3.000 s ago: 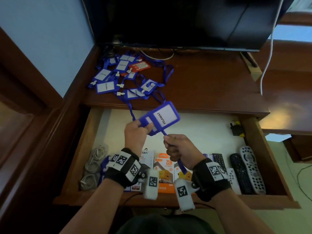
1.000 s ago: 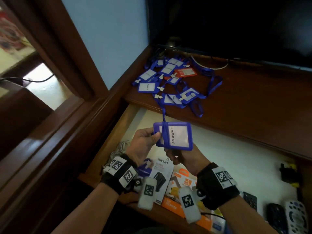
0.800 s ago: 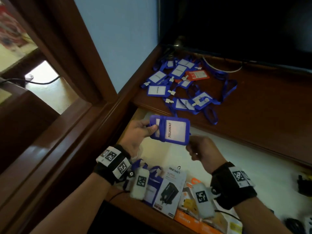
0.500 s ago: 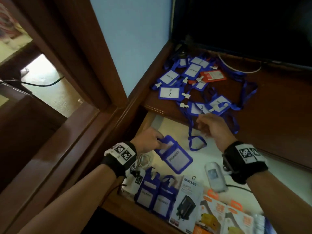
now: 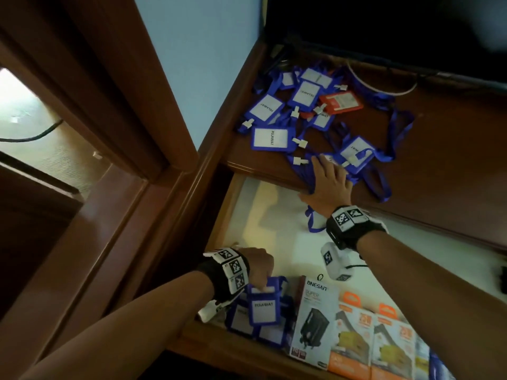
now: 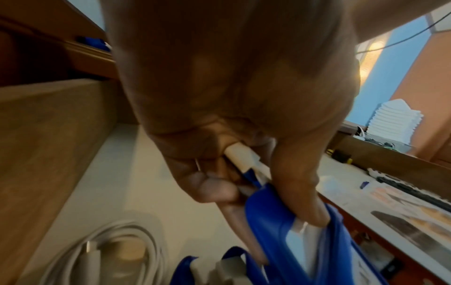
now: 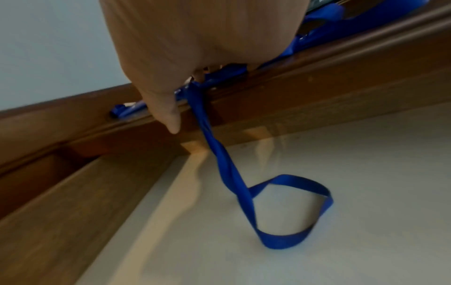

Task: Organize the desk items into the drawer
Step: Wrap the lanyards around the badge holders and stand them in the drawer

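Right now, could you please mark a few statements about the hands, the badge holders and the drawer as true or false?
1. The left hand pinches a blue badge holder over the drawer's front left corner. True.
2. The right hand holds a remote control. False: it reaches onto the desk edge, at the blue lanyards.
3. One red badge holder lies among the blue ones on the desk. True.
4. The drawer is closed. False: it is pulled open, with boxed chargers along its front.
5. A blue lanyard loop hangs from the desk edge into the drawer. True.
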Motion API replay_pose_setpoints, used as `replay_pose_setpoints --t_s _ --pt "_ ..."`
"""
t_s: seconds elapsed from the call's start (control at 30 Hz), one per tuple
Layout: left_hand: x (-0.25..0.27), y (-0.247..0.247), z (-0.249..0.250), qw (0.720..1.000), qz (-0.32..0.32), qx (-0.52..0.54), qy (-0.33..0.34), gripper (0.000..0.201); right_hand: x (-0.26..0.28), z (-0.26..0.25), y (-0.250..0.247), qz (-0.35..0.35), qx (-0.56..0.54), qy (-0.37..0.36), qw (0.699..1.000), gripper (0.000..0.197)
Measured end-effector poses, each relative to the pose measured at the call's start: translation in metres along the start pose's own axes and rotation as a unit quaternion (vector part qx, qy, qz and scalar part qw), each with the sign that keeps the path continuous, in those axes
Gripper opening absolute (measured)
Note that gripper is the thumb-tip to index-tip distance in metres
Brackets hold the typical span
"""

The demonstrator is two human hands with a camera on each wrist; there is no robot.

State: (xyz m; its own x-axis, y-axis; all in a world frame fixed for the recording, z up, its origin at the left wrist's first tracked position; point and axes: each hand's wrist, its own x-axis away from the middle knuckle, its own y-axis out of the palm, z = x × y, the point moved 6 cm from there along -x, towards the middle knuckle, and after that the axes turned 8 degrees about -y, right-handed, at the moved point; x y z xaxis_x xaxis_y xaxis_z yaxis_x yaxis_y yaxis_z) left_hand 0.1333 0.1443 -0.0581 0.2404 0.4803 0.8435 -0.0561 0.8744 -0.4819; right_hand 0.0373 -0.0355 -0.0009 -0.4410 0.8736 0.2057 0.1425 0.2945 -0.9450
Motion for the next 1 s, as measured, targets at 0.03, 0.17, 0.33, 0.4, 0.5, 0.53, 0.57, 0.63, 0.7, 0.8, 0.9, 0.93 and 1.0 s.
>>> replay_pose_setpoints --t_s 0.03,0.17,0.33,0.4,0.5,0.53,0.57,0.63,0.7,0.8,0.9,0.93,1.0 --pt "-0.002 0.002 -0.001 1.0 -0.002 -0.01 -0.002 0.02 0.002 0.002 0.002 -0.005 0.02 0.001 1.0 0.097" --pt "-0.002 0.006 0.002 0.999 0.001 -0.04 0.011 0.037 0.007 0.007 0.004 -0.008 0.045 0.009 0.999 0.098" --pt "-0.007 0.016 0.003 0.996 0.025 -0.079 0.015 0.042 0.01 0.013 -0.003 0.039 0.037 -0.004 0.999 0.082" --pt "-0.011 0.018 0.002 0.995 0.037 -0.091 0.01 0.042 0.008 0.015 -0.007 0.047 0.031 -0.011 0.998 0.074" --pt "-0.013 0.025 0.002 0.992 0.038 -0.121 0.004 0.041 0.007 0.016 -0.012 0.058 0.0 -0.009 0.998 0.058" --pt "-0.013 0.027 0.002 0.99 0.037 -0.133 0.002 0.04 0.007 0.016 -0.013 0.064 -0.006 -0.011 0.998 0.051" --pt "-0.013 0.029 0.002 0.989 0.036 -0.144 -0.001 0.038 0.007 0.015 -0.015 0.068 -0.001 -0.018 0.998 0.047" --pt "-0.012 0.03 0.003 0.986 0.039 -0.165 -0.001 0.033 0.006 0.015 -0.017 0.055 0.026 -0.032 0.998 0.053" --pt "-0.011 0.03 0.005 0.984 0.048 -0.174 0.0 0.029 0.005 0.015 -0.019 0.023 0.053 -0.041 0.998 0.065" --pt "-0.01 0.03 0.005 0.985 0.068 -0.161 -0.001 0.026 0.002 0.014 -0.021 -0.022 0.084 -0.056 0.995 0.08" --pt "-0.011 0.032 0.004 0.987 0.077 -0.139 0.0 0.036 0.001 0.011 -0.023 -0.025 0.093 -0.056 0.994 0.073" --pt "-0.011 0.031 0.004 0.989 0.074 -0.131 -0.003 0.037 0.002 0.01 -0.024 -0.018 0.099 -0.059 0.993 0.064" --pt "-0.009 0.027 0.002 0.992 0.069 -0.109 -0.007 0.035 0.007 0.007 -0.023 -0.014 0.115 -0.064 0.991 0.05"
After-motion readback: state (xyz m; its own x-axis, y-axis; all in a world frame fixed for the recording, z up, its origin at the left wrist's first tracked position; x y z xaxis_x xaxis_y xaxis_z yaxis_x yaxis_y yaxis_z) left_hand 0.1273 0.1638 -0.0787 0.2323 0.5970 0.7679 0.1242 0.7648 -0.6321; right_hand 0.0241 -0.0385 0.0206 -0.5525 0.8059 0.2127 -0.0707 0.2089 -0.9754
